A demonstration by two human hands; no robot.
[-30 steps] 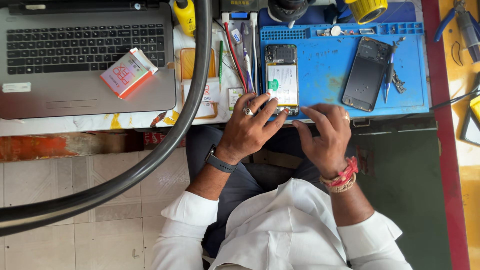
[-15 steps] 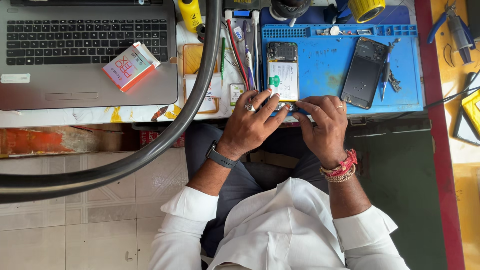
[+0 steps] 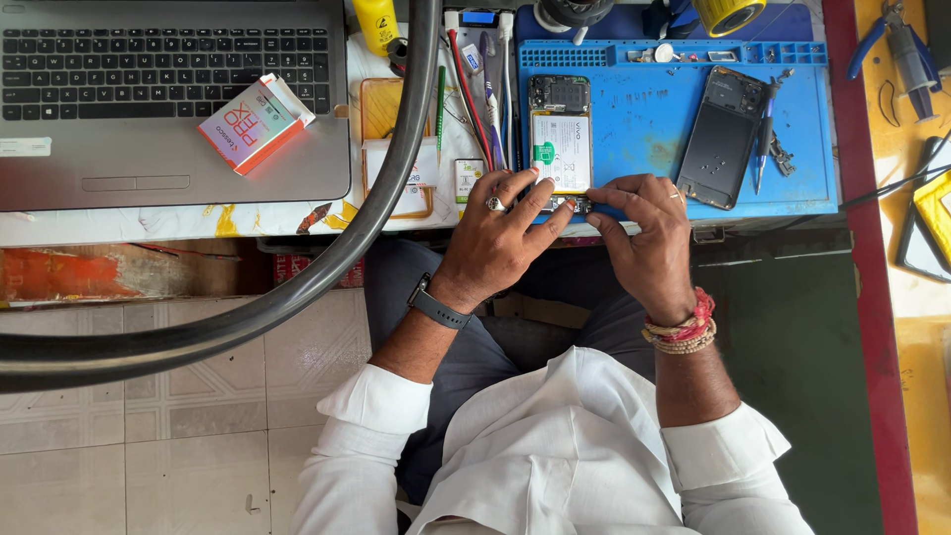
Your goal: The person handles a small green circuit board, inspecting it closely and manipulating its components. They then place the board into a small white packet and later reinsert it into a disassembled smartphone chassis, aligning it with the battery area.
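Both hands shifted slightly since the half-second-earlier view, fingers now spreading further up over the lower edge of the opened phone.

Left hand [image 3: 495,238], ringed, wearing a dark wristwatch: resting with fingers spread and lying on the bottom left corner of the opened smartphone with exposed white battery and dark circuit board [image 3: 560,139]; not clamping it, fingers apart.

Right hand [image 3: 644,233], wearing red and beige bead bracelets: fingers curling together, fingertips pressing at the phone's bottom edge; whether pinching a small part, cannot tell.

Opened smartphone: lying flat on the blue rubber repair mat [image 3: 644,124], at its left side, on the counter [image 3: 149,223].

Lying nearby: black phone back cover [image 3: 721,134] on the mat, well apart from the hands; grey laptop [image 3: 168,99] carrying a small red-and-white cardboard box [image 3: 253,121]; thick black curved hose [image 3: 327,263] crossing the view.
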